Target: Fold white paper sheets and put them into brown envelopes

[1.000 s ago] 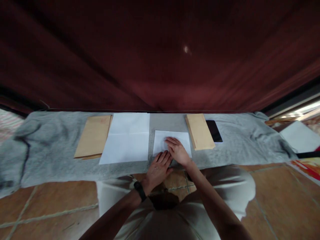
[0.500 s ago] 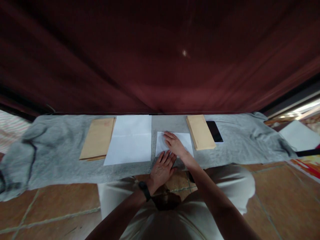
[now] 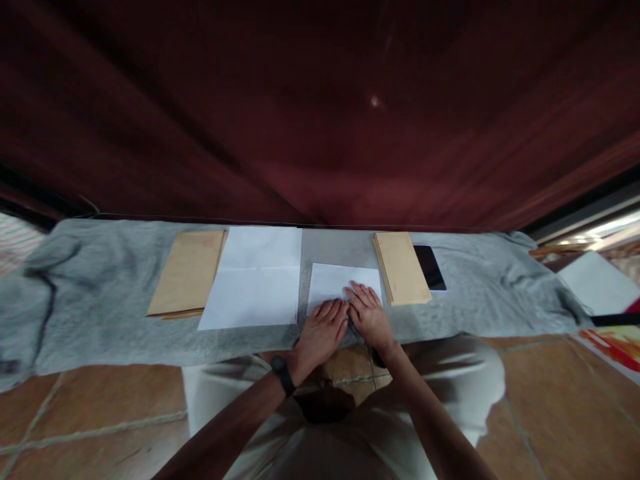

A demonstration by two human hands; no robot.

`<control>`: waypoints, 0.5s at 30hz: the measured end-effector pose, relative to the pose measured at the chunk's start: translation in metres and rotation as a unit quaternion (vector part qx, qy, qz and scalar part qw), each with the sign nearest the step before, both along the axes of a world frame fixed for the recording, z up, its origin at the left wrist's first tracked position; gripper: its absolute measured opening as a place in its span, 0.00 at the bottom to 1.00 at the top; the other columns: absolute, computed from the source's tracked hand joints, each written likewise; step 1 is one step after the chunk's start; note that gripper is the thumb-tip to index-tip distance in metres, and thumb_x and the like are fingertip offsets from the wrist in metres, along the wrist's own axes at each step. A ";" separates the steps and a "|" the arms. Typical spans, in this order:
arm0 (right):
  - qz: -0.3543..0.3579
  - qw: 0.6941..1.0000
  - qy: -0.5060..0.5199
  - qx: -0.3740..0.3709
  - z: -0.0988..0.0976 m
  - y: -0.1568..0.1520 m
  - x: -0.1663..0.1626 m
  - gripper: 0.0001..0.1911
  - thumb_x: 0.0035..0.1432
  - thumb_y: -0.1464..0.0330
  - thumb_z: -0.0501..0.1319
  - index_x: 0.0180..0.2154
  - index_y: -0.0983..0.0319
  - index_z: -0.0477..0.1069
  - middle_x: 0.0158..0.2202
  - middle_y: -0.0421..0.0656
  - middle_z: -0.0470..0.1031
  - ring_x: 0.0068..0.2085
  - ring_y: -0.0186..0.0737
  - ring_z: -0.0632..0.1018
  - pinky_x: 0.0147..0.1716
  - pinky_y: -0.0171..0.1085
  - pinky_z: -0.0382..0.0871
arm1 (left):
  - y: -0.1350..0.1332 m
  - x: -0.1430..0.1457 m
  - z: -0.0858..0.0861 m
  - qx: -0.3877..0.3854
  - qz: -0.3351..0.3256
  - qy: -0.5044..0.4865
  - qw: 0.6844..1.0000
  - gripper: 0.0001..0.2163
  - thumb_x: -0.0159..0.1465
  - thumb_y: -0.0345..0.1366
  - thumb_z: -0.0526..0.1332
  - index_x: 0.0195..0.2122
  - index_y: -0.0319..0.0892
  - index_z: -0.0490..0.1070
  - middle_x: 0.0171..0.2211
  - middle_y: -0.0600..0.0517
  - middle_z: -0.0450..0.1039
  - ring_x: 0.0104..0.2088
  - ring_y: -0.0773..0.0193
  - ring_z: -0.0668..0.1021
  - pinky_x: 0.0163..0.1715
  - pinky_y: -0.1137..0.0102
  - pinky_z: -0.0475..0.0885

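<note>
A small folded white sheet (image 3: 334, 279) lies on the grey cloth (image 3: 100, 293) in front of me. My left hand (image 3: 320, 333), with a black watch on the wrist, lies flat and open on the sheet's near left edge. Beside it my right hand (image 3: 369, 315) presses flat on the sheet's near right part, fingers stretched out. The two hands touch side by side. A larger white sheet (image 3: 255, 277) with a crease lies to the left.
A stack of brown envelopes (image 3: 187, 272) lies left of the large sheet, another brown stack (image 3: 400, 267) right of the small sheet, with a dark phone (image 3: 430, 267) beside it. A dark red curtain (image 3: 320, 107) hangs behind. Tiled floor (image 3: 90, 413) is below.
My right hand has slid back from the middle of the small sheet to its near edge. My left hand has moved up onto the sheet beside it.
</note>
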State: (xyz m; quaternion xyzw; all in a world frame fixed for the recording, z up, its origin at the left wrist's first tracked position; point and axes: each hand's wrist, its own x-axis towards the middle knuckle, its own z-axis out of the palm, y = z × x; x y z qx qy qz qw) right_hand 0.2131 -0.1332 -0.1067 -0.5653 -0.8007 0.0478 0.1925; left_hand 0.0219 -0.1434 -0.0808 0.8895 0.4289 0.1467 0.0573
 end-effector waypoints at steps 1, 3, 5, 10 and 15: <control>0.002 1.000 0.001 0.002 0.001 0.000 0.000 0.24 0.71 0.67 0.52 0.66 0.59 0.64 0.69 0.48 0.64 0.70 0.50 0.63 0.69 0.55 0.56 | 0.007 0.004 0.001 -0.003 0.003 -0.005 1.000 0.21 0.75 0.37 0.47 0.66 0.38 0.62 0.64 0.44 0.70 0.63 0.56 0.72 0.63 0.59 0.65; 0.011 1.000 0.007 0.005 0.001 -0.002 0.000 0.25 0.71 0.68 0.52 0.66 0.61 0.64 0.68 0.50 0.65 0.69 0.50 0.64 0.69 0.56 0.56 | 0.022 0.014 0.001 -0.004 -0.004 -0.019 1.000 0.22 0.75 0.35 0.46 0.68 0.35 0.59 0.66 0.43 0.67 0.66 0.57 0.69 0.65 0.60 0.63; 0.017 1.000 0.018 0.011 0.002 -0.003 0.001 0.25 0.70 0.68 0.52 0.66 0.64 0.64 0.67 0.52 0.66 0.68 0.50 0.66 0.69 0.56 0.57 | 0.037 0.022 -0.002 -0.005 -0.025 -0.025 0.999 0.23 0.75 0.37 0.46 0.68 0.34 0.58 0.68 0.42 0.63 0.68 0.57 0.65 0.68 0.59 0.59; 0.018 0.998 0.055 0.030 0.003 -0.005 0.002 0.20 0.69 0.69 0.54 0.60 0.63 0.70 0.62 0.52 0.73 0.64 0.49 0.71 0.67 0.56 0.61 | 0.064 0.028 -0.014 -0.007 -0.052 -0.016 0.998 0.24 0.76 0.41 0.43 0.68 0.36 0.59 0.70 0.44 0.59 0.70 0.59 0.61 0.71 0.59 0.53; 0.033 0.996 0.073 0.042 0.005 -0.007 0.002 0.19 0.67 0.73 0.54 0.56 0.61 0.73 0.56 0.50 0.77 0.60 0.48 0.75 0.65 0.54 0.65 | 0.074 0.024 -0.019 0.015 -0.059 0.005 0.998 0.24 0.76 0.42 0.43 0.68 0.36 0.60 0.71 0.44 0.56 0.72 0.60 0.58 0.72 0.59 0.51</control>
